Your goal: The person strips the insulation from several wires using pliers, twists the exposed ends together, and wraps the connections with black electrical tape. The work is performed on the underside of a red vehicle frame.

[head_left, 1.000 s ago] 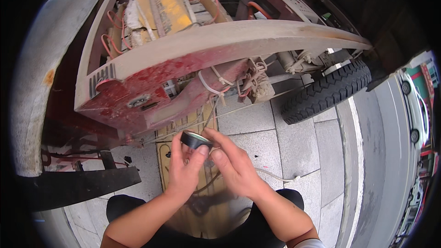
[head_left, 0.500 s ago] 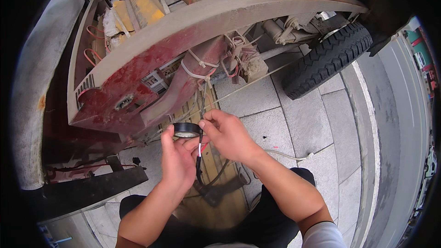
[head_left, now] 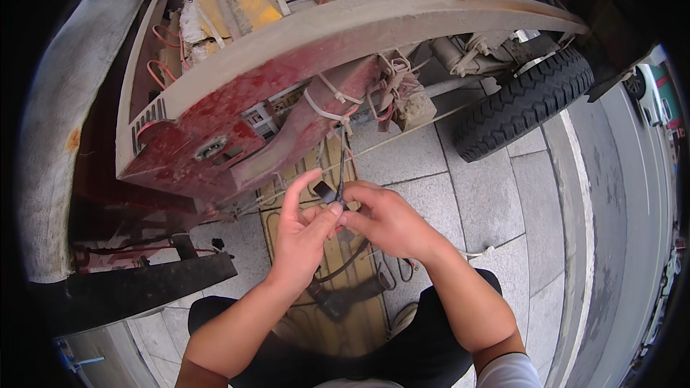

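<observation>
A thin dark cable [head_left: 341, 162] hangs from the red metal frame in front of me. My left hand [head_left: 298, 237] has its thumb pressed to the cable and its index finger raised. Touching it, my right hand [head_left: 388, 219] pinches the same stretch with thumb and fingers. A roll of black electrical tape [head_left: 324, 191] is tilted between my left index finger and the cable; which fingers bear it is partly hidden. Below my hands, a dark cable loop [head_left: 345, 266] runs down to a blurred black tubular piece [head_left: 334, 305].
A rusty red vehicle frame [head_left: 244, 122] with a broad curved beam [head_left: 345, 20] spans the space ahead. Right of it stands a black tyre [head_left: 528, 104]. Yellowish ribbed boarding [head_left: 287, 226] lies beneath my hands on grey paving slabs [head_left: 481, 187]. A dark board [head_left: 144, 289] juts in at left.
The tape roll has turned from lying flat to tilted beside the cable. My left thumb has moved onto the cable, meeting my right fingers. The view has shifted slightly.
</observation>
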`<state>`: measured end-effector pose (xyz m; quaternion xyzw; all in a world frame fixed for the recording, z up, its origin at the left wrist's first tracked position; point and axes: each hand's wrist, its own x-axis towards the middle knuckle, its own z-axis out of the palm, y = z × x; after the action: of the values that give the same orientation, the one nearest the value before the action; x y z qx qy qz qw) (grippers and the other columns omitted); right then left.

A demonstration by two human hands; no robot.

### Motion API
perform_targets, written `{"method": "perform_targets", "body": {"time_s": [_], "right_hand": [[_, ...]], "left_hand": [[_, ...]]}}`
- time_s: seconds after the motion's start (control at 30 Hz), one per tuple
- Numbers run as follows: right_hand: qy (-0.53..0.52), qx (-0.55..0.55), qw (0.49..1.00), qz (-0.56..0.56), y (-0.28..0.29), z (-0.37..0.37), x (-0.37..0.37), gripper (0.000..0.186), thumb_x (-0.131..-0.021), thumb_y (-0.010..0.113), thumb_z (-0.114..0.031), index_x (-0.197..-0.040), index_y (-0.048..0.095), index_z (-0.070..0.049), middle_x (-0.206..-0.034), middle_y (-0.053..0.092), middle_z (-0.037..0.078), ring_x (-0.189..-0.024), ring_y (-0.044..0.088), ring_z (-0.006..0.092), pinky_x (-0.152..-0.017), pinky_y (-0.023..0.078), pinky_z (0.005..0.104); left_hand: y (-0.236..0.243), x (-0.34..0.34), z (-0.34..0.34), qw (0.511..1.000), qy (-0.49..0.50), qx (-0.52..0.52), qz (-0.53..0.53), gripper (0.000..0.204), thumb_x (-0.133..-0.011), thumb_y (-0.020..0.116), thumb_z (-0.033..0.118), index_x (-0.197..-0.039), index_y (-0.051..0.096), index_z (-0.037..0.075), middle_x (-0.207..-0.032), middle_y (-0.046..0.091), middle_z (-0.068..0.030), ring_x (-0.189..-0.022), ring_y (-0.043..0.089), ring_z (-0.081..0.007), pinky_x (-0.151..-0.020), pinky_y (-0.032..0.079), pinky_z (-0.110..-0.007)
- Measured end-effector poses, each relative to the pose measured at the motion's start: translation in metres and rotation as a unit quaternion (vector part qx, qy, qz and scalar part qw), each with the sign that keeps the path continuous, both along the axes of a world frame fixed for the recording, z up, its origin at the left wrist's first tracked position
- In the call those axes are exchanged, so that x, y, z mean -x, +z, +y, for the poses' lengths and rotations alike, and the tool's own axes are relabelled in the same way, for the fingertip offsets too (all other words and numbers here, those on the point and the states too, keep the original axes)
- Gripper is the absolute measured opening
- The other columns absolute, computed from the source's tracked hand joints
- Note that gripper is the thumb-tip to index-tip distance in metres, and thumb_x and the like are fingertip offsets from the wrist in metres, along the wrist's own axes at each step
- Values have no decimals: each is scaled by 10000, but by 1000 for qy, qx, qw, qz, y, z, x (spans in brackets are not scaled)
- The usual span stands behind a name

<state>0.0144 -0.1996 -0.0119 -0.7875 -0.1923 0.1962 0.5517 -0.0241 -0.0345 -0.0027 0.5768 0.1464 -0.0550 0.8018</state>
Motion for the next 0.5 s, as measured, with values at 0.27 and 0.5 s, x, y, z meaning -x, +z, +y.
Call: {"method": "perform_targets", "body": {"time_s": [0.27,0.5], "right_hand": [[-31,20,999,-11,19,-5,8,233,-907,688,-126,-1014,554,32,-1085,602,222,-1004,609,433,-862,484,438],[-17,72,995,-64,27,-1,23,217,-901,724,-138,-984,573,-6,-1337,561,263,-1276,544,430,-989,484,411]], "left_hand": [[-14,5,16,982,-86,-149,-82,271,-978,655,66,-1248,653,46,-711,570,41,-682,519,-29,-628,415,-211],[-20,2,26,998,-57,7,20,153,-951,686,43,-1098,716,13,-870,711,-32,-772,617,-80,-726,486,-242]]}}
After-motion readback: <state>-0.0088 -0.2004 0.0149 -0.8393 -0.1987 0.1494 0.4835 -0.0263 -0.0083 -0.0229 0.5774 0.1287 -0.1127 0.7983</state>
